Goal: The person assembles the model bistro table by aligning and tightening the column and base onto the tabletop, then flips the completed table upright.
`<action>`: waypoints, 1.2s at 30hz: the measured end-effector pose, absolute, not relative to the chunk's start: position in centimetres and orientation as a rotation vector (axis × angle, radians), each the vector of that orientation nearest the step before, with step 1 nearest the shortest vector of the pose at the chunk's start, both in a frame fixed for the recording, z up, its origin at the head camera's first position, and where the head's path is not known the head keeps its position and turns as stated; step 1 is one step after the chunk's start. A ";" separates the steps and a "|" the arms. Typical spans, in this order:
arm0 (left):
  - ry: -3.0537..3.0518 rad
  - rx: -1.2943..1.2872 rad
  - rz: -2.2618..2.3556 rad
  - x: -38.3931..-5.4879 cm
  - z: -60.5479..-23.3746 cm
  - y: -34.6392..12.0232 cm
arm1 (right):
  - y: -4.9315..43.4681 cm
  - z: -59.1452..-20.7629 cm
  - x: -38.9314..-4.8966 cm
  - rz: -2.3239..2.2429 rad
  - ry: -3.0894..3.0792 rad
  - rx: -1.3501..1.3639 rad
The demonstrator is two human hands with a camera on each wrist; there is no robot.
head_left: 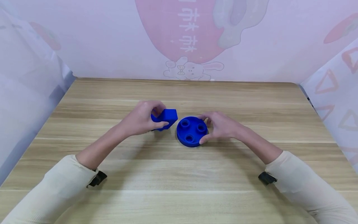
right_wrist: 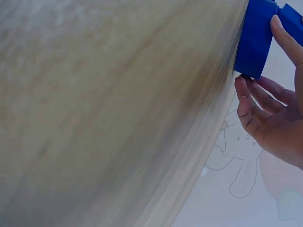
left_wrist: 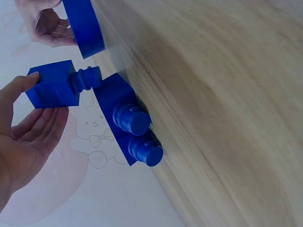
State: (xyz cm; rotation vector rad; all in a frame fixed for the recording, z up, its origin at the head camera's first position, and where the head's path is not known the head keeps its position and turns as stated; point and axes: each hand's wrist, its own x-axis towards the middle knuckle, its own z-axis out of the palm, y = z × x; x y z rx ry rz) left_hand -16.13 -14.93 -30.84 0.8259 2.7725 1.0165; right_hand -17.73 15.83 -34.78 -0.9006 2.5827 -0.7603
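My left hand [head_left: 141,118] pinches a squared blue block [left_wrist: 53,87] between thumb and fingers. A ribbed peg [left_wrist: 86,79] sticks out of that block toward the table. Close by in the left wrist view is more blue block [left_wrist: 115,94] with two ribbed pegs [left_wrist: 137,122]; whether it touches the held block, I cannot tell. In the head view the left hand mostly hides it. Right of the blocks, a round blue disc [head_left: 193,130] shows three raised ring sockets on its upper face. My right hand [head_left: 222,126] holds the disc's right rim between thumb and fingers.
Everything is on a wood-grain table [head_left: 173,180]. A pale printed sheet [head_left: 112,40] with a rabbit drawing stands along the back edge, and white sheets hang at both sides. Black straps [head_left: 98,179] show at the sleeve cuffs.
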 end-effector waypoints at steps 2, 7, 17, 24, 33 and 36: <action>2.762 0.821 1.079 -16.1 -30.7 -14.8 | 15.8 -34.8 -17.7 -0.759 2.580 -0.898; 2.664 0.834 1.270 -15.9 -30.6 -14.2 | 15.8 -34.7 -17.7 -0.751 2.579 -0.894; 2.382 0.802 1.551 -15.3 -31.0 -12.8 | 15.8 -34.8 -17.6 -0.772 2.567 -0.893; 2.245 0.820 1.639 -15.0 -31.1 -11.9 | 15.8 -34.8 -17.6 -0.783 2.557 -0.898; 2.257 0.873 1.583 -15.0 -31.6 -10.7 | 15.8 -34.9 -17.7 -0.803 2.559 -0.891; 2.290 0.918 1.525 -15.1 -31.9 -10.4 | 15.8 -34.8 -17.7 -0.808 2.561 -0.892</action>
